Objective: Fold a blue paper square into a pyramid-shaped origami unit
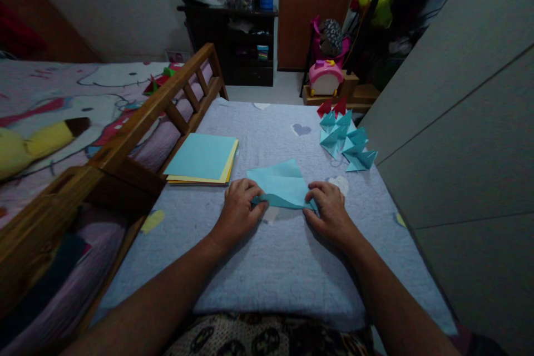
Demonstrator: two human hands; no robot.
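Note:
A light blue paper sheet (280,183) lies on the grey-blue bedspread (267,267) in front of me, its near edge folded up. My left hand (238,210) pinches the sheet's near left corner with curled fingers. My right hand (329,208) pinches the near right corner in the same way. A stack of coloured square papers (203,158), light blue on top and yellow beneath, rests to the left of the sheet.
Several folded teal paper pieces (346,142) with two red ones (332,107) sit at the far right by a grey wall (459,122). A wooden bed rail (158,105) runs along the left. A dark shelf (233,39) and a door (312,5) stand beyond.

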